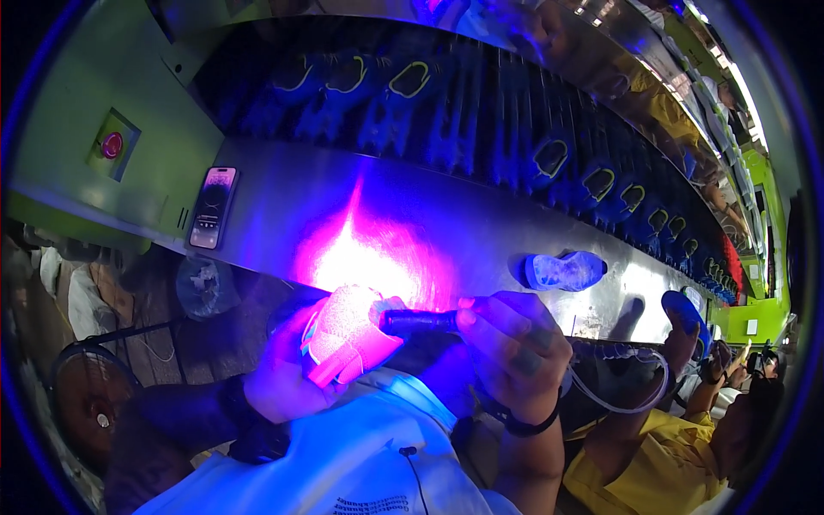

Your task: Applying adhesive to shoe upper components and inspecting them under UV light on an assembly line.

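My left hand point(279, 373) is wrapped round a shoe upper point(343, 339) that glows pink and white under strong violet light. Between the fingers of my right hand point(519, 343) is a slim black flashlight point(421, 322), pointing left with its tip close to the shoe's edge. The glare washes out the upper's far side and the metal ledge behind it. On that ledge, beyond my right hand, lies a pale blue shoe sole point(565, 270), apart from both hands.
Behind the metal ledge point(257, 184) runs a dark conveyor point(463, 112) carrying several shoes with yellow-green collar edges. A phone point(213, 208) lies at the ledge's left end, beside a green machine panel with a red button point(112, 146). At right, a co-worker in yellow point(639, 463) sits close.
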The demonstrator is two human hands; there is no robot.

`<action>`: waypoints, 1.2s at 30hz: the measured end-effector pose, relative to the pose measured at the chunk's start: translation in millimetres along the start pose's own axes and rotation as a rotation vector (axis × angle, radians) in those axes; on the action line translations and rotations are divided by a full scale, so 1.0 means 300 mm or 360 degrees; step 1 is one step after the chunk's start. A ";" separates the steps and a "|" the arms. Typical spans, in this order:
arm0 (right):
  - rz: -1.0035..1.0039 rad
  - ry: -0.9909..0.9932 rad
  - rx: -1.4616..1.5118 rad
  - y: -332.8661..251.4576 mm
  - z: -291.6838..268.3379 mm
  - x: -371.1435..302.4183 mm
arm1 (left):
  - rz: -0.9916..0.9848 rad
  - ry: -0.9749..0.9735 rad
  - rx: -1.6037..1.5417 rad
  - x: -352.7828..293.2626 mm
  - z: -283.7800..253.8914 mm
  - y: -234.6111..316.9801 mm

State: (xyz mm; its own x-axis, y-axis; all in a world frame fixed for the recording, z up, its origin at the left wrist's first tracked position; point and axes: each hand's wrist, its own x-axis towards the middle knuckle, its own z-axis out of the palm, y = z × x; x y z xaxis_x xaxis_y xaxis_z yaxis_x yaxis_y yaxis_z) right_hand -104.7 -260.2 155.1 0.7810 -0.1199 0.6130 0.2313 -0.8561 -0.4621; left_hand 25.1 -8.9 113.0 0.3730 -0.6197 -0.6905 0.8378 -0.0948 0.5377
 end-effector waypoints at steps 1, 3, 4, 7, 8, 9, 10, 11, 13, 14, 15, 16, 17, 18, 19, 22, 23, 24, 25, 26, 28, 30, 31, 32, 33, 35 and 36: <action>-0.0003 0.0011 0.0000 -0.006 0.002 0.002 | -0.0019 0.0074 -0.0119 -0.004 0.008 -0.003; 0.0084 0.0039 0.0023 -0.021 0.000 0.009 | -0.0035 0.0153 -0.0234 -0.008 0.022 0.009; 0.0085 0.0044 0.0029 -0.024 -0.003 0.012 | -0.0120 0.0010 -0.0489 -0.009 0.032 0.027; 0.0071 0.0036 -0.0035 -0.027 -0.010 0.011 | -0.0291 -0.0323 -0.0927 -0.021 0.001 0.020; 0.0031 0.0042 0.0014 -0.016 -0.007 -0.001 | -0.0376 -0.0523 -0.1112 -0.025 -0.021 0.010; -0.0011 0.0044 0.0054 -0.005 -0.006 -0.006 | -0.0380 -0.0524 -0.1113 -0.013 -0.037 -0.001; -0.0008 0.0043 0.0051 -0.006 -0.006 -0.003 | -0.0356 -0.0594 -0.1039 -0.001 -0.052 -0.011; -0.0003 0.0029 0.0052 -0.008 -0.004 0.000 | -0.0332 -0.0665 -0.0964 0.003 -0.059 -0.019; 0.0009 0.0019 0.0053 -0.011 -0.003 -0.002 | -0.0487 -0.0604 -0.1105 -0.007 -0.056 -0.027; 0.0019 0.0012 0.0046 -0.011 -0.004 -0.004 | -0.0638 -0.0540 -0.1247 -0.012 -0.054 -0.033; 0.0027 0.0008 0.0038 -0.010 -0.004 -0.006 | -0.0642 -0.0540 -0.1243 -0.010 -0.049 -0.040; 0.0032 0.0011 0.0035 -0.010 -0.005 -0.012 | -0.0668 -0.0591 -0.1341 -0.004 -0.041 -0.052; 0.0056 -0.0042 0.0028 -0.011 -0.005 -0.023 | -0.0694 -0.0642 -0.1439 0.001 -0.041 -0.063; 0.0080 -0.0092 0.0020 -0.011 -0.006 -0.033 | -0.0700 -0.0642 -0.1432 0.003 -0.046 -0.081; 0.0085 -0.0086 0.0017 -0.005 0.000 -0.046 | -0.0723 -0.0793 -0.1401 0.007 -0.056 -0.104; 0.0072 -0.0001 0.0019 0.020 0.036 -0.094 | -0.0811 -0.0942 -0.1387 0.018 -0.071 -0.147; 0.0070 -0.0005 0.0008 0.022 0.044 -0.109 | -0.0868 -0.0943 -0.1413 0.022 -0.074 -0.157; 0.0067 -0.0009 -0.0002 0.023 0.053 -0.117 | -0.0923 -0.0942 -0.1439 0.025 -0.077 -0.166; 0.0071 -0.0003 0.0001 0.022 0.060 -0.115 | -0.0976 -0.0939 -0.1466 0.028 -0.079 -0.171; 0.0116 0.0039 0.0110 0.022 0.068 -0.109 | -0.1028 -0.0937 -0.1494 0.031 -0.078 -0.172; 0.0162 0.0081 0.0217 0.019 0.087 -0.108 | -0.0984 -0.0952 -0.1482 0.041 -0.047 -0.154; 0.0388 0.0129 0.0498 0.016 0.119 -0.131 | -0.0934 -0.0970 -0.1469 0.040 -0.040 -0.141; 0.0383 0.0134 0.0494 0.017 0.142 -0.152 | -0.0935 -0.0933 -0.1456 0.035 -0.041 -0.135; 0.0499 0.0163 0.0677 0.019 0.173 -0.183 | -0.0933 -0.0898 -0.1442 0.033 -0.042 -0.125; 0.0600 0.0186 0.0865 0.035 0.195 -0.205 | -0.0916 -0.0910 -0.1437 0.045 -0.034 -0.115; 0.0701 0.0136 0.0830 0.053 0.210 -0.237 | -0.0651 -0.0871 -0.0879 0.073 -0.004 -0.080; 0.0826 0.0090 0.0793 0.073 0.211 -0.236 | -0.0521 -0.0845 -0.0594 0.091 0.017 -0.058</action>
State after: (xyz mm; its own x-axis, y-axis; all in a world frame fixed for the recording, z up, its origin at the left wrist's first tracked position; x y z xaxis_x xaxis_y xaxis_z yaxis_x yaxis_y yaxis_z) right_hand -118.2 -238.6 61.0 0.8340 -0.4860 0.2611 0.0865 -0.3522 -0.9319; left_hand 18.8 -28.1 87.3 -0.0844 -0.9088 -0.4085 0.9889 -0.1267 0.0774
